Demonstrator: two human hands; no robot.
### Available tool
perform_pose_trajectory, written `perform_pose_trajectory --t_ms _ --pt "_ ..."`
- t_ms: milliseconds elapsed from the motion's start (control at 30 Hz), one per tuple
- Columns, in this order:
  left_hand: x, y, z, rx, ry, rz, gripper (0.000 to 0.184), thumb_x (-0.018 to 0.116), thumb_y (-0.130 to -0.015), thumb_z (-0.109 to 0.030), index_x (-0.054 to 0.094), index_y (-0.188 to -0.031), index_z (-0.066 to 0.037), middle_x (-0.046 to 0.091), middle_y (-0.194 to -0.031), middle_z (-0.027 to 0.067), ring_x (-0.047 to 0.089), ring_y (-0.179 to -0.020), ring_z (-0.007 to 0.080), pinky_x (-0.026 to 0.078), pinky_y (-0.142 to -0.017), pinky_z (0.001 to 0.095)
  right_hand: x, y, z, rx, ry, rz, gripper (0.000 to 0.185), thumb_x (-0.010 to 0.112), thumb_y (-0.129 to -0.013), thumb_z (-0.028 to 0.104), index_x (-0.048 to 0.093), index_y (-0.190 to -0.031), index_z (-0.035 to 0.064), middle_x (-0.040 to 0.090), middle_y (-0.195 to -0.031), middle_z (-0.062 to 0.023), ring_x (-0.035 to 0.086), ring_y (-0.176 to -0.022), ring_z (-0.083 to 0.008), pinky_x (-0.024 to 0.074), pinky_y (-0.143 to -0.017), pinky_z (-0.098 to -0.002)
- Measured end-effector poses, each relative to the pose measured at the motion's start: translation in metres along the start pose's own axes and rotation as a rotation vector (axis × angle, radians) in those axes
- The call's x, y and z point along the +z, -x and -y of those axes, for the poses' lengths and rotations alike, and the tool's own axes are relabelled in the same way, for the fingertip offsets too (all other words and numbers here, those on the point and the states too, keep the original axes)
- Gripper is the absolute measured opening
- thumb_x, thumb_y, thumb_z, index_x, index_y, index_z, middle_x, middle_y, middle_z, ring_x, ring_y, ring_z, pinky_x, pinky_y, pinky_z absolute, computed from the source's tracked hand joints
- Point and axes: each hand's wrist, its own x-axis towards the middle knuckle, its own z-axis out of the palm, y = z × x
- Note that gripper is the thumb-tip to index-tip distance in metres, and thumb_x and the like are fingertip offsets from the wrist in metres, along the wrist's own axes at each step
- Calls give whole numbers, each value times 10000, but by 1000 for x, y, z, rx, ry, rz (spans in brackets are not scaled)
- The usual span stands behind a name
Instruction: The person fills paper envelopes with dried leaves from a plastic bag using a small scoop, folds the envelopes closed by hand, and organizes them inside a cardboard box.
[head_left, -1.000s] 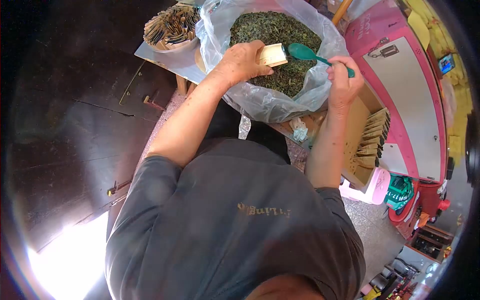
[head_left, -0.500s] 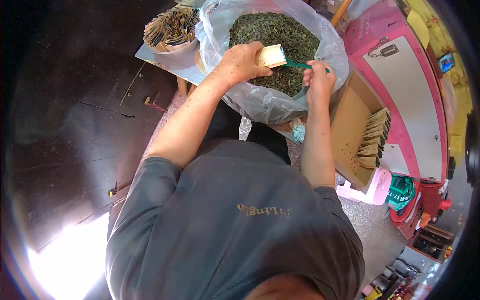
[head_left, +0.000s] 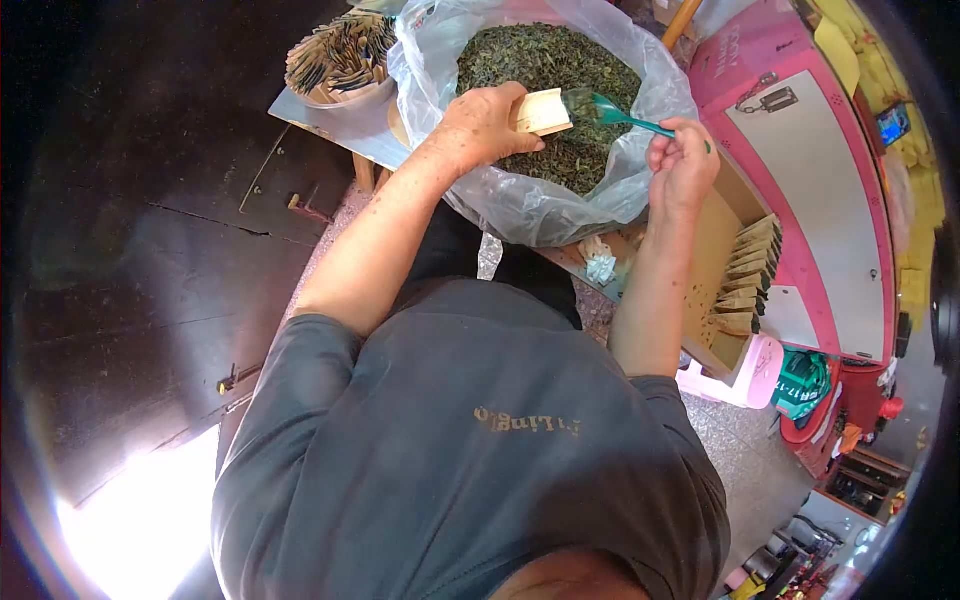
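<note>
My left hand is closed around a small tan paper packet, its open mouth turned to the right. In my right hand is the handle of a green plastic spoon. The spoon's head is a short way right of the packet's mouth, apart from it. Both hands are over a large clear plastic bag with its top spread wide. Dark green dried leaves, which look like tea, fill the bag. Part of them is hidden behind my left hand and the packet.
A tub packed with flat paper packets stands at the upper left. On the right, a cardboard box has a row of filled-looking packets along its side. Beyond it are a pink-and-white cabinet and a pink container.
My right hand has moved right, drawing the spoon out of the packet's mouth. My left hand and the packet have stayed nearly still.
</note>
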Motion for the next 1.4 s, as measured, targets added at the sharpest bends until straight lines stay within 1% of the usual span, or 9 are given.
perform_pose_trajectory --t_ms 200,400,600,833,967,1133,1167,1267,1400 --pt "2 0 2 -2 2 9 619 810 -658 -383 587 -1132 -53 667 -941 161 638 -910 334 491 -792 407 36 20 -2 -59 245 161 142 529 -805 76 639 -822 -11 572 -634 -53 476 -508 -85 358 -476 -212" --pt "1 0 2 19 17 -24 613 809 -665 -373 584 -1138 -55 666 -941 160 638 -907 333 493 -797 408 43 27 9 -460 537 349 149 532 -813 88 661 -827 15 593 -666 -30 521 -591 -70 398 -539 -208" --pt "2 1 4 16 25 -17 626 812 -662 -384 581 -1143 -55 665 -962 164 635 -926 331 491 -806 409 23 17 21 -267 441 97 149 546 -808 97 662 -779 7 572 -625 -14 517 -570 -87 395 -533 -223" --pt "-1 2 1 -2 9 -2 628 811 -662 -384 580 -1144 -53 665 -954 161 633 -924 334 489 -817 412 19 12 -19 -311 712 115 158 557 -795 131 663 -763 18 600 -627 -32 561 -596 -97 441 -571 -247" --pt "2 1 3 3 16 -21 629 811 -661 -385 580 -1146 -57 665 -955 163 635 -920 335 489 -815 412 22 15 -47 -149 588 123 165 551 -800 135 670 -779 22 614 -632 -50 548 -557 -95 434 -536 -241" --pt "3 1 3 3 4 -10 632 814 -657 -385 581 -1148 -64 666 -967 165 635 -933 335 489 -815 409 9 9 -43 75 110 -69 141 555 -802 127 632 -797 8 573 -599 -64 471 -437 -96 367 -404 -224" --pt "3 1 3 -1 11 -14 632 815 -657 -386 581 -1149 -65 666 -971 165 634 -938 335 489 -815 408 4 6 -38 105 93 -68 150 492 -810 88 585 -851 -23 535 -591 -68 475 -454 -127 364 -401 -239" --pt "3 1 3 -6 11 -11 627 813 -660 -386 582 -1147 -66 665 -968 166 633 -937 337 489 -811 410 -1 1 -29 28 -16 -106 134 535 -800 104 612 -806 -5 553 -581 -75 451 -418 -106 345 -389 -222" --pt "1 1 2 -8 5 -4 617 810 -665 -391 583 -1139 -67 665 -969 163 633 -933 338 487 -807 408 -1 2 -8 -20 -22 -72 146 475 -804 66 596 -813 -15 534 -606 -69 474 -468 -136 370 -417 -244"
